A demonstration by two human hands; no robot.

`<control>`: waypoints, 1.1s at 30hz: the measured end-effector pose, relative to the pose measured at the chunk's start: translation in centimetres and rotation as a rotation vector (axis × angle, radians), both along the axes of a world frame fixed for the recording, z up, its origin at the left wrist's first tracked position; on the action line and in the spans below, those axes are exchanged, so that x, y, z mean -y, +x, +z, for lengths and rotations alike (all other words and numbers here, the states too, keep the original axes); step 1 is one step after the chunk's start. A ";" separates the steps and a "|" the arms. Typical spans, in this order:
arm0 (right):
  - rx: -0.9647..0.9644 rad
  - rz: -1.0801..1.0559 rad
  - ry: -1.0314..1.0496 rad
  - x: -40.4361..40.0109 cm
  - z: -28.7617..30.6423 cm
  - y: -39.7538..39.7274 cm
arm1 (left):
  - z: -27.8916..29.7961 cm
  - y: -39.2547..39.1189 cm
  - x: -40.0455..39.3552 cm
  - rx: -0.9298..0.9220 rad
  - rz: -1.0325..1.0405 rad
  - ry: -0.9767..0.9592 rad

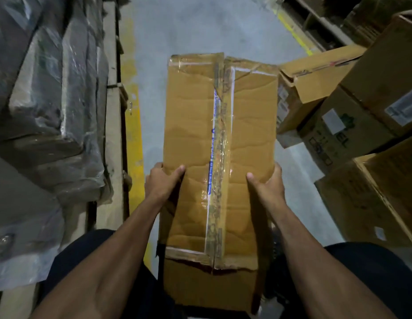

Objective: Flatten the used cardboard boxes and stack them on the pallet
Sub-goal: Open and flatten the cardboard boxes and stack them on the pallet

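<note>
A long brown cardboard box (191,125) fills the middle of the view, its taped seam running lengthwise down the top face. It is held above the grey floor in front of me. My left hand (162,181) grips its left edge, thumb on top and fingers wrapped round the side. On the opposite edge, my right hand (268,184) holds it the same way. The box's near end hangs between my forearms, with a loose flap below it.
Plastic-wrapped goods (50,100) on a wooden pallet (112,125) line the left, beside a yellow floor stripe (133,125). Stacked cardboard boxes (361,134) stand on the right, one open box (311,79) just past the held one. Grey aisle floor (200,26) runs ahead.
</note>
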State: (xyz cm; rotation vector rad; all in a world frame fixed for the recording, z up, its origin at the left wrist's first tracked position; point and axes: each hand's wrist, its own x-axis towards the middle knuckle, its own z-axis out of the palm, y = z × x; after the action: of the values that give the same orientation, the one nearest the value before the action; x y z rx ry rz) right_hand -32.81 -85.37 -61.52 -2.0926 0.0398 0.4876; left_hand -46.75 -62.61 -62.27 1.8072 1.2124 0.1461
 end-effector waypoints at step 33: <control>-0.135 0.180 -0.490 -1.0 -9.9 -0.1 | -8.7 4.3 4.9 -0.312 -1.470 0.796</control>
State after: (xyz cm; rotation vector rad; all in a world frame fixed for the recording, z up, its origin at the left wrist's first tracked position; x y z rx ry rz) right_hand -32.86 -84.40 -71.46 -2.5517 0.0535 0.7912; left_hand -42.44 -67.53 -70.97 3.0330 -0.3398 -0.5867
